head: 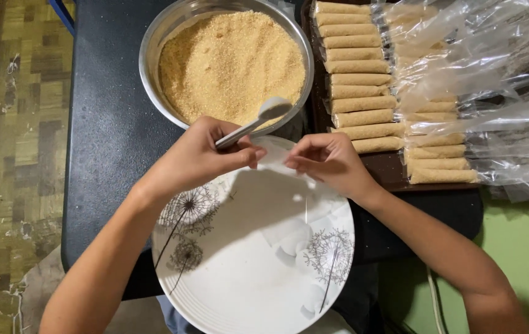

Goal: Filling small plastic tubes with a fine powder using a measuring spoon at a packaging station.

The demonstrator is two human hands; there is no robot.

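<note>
My left hand (199, 154) grips a white plastic spoon (258, 117) whose bowl sticks out over the rim of a steel bowl (153, 43) filled with golden-brown crumbs (230, 62). My right hand (329, 164) pinches the edge of a thin pale wrapper (274, 158) at the far edge of a white plate (246, 266) printed with dandelion drawings. The left hand's fingertips touch the same wrapper. Both hands hover over the plate's far rim, close together.
A dark tray (382, 170) at the right carries two rows of rolled brown sticks (360, 80), partly under clear plastic sheeting (475, 68). Everything rests on a dark table (110, 136). Patterned floor lies to the left, and a green surface at the lower right.
</note>
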